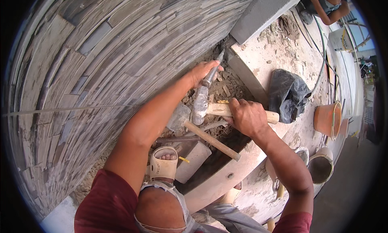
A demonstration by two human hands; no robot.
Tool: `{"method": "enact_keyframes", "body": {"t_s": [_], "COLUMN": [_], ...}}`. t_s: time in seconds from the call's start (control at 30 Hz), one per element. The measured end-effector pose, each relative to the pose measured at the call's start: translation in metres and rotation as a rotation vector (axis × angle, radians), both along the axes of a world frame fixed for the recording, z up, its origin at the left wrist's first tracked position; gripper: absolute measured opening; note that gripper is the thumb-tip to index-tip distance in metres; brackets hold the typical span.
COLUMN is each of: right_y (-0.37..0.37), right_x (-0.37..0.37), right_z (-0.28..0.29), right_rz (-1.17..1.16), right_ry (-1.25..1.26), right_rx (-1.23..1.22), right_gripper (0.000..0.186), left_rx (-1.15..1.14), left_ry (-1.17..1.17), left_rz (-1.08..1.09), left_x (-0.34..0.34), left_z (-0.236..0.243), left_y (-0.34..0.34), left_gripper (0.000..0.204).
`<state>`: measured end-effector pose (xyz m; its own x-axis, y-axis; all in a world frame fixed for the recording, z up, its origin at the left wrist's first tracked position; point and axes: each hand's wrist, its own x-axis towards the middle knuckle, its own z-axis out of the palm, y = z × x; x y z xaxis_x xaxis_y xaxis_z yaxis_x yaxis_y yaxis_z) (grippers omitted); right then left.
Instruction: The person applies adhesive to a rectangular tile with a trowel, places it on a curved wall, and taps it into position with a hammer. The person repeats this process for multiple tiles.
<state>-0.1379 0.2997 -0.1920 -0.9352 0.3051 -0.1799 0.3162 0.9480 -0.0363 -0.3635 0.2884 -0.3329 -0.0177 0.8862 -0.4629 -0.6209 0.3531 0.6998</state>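
Chisel (211, 74) is lying at a slant in the dirt-filled gap (233, 80), its tip pointing into the corner by the wall's foot. Left hand (202, 73) is gripping the chisel's shaft, fingers curled around. Right hand (250, 117) is closing around the wooden handle of the hammer (200, 105); the hammer's head is sitting at the chisel's butt, seemingly touching.

Containers: orange bucket (324, 120) is standing to the right, contents not readable. Grey bucket (321, 168) is showing a dark grey inside, fill unclear. Another bucket (301, 155) is hiding partly behind the right forearm. White bucket (340, 39) is standing farther off. Black plastic bag (289, 95) is slumping on the ledge, its inside not visible.

Surface: pale ledge (258, 51) is carrying crumbs and dust, running along the gap. Wall (121, 51) of narrow grey-brown stone strips is filling the left side.

Around: second wooden-handled tool (212, 140) with a grey head is lying across the gap, below the hammer. Pale block (194, 162) is resting beside the person's sandal (163, 162). Dark cables (321, 51) are trailing over the ledge. Another person (329, 6) is crouching at top right. The right forearm is blocking part of the bucket area.
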Motion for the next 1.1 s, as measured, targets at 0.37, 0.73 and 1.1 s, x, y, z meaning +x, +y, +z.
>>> {"method": "enact_keyframes", "body": {"t_s": [0.37,0.73,1.1], "right_y": [-0.05,-0.04,-0.014], "right_x": [0.022,0.015,0.011], "right_z": [0.044,0.023,0.001], "right_rz": [0.129,0.236,0.052], "right_ry": [0.213,0.32,0.298], "right_rx": [-0.277,-0.249,-0.176], "right_gripper": [0.043,0.046,0.046], "left_rx": [-0.06,0.03,0.0], "left_ry": [0.064,0.231,0.066], "left_rz": [0.125,-0.056,0.036], "left_x": [0.02,-0.017,-0.007], "left_z": [-0.012,0.004,0.003], "left_y": [0.003,0.014,0.031], "left_gripper": [0.045,0.049,0.046]}}
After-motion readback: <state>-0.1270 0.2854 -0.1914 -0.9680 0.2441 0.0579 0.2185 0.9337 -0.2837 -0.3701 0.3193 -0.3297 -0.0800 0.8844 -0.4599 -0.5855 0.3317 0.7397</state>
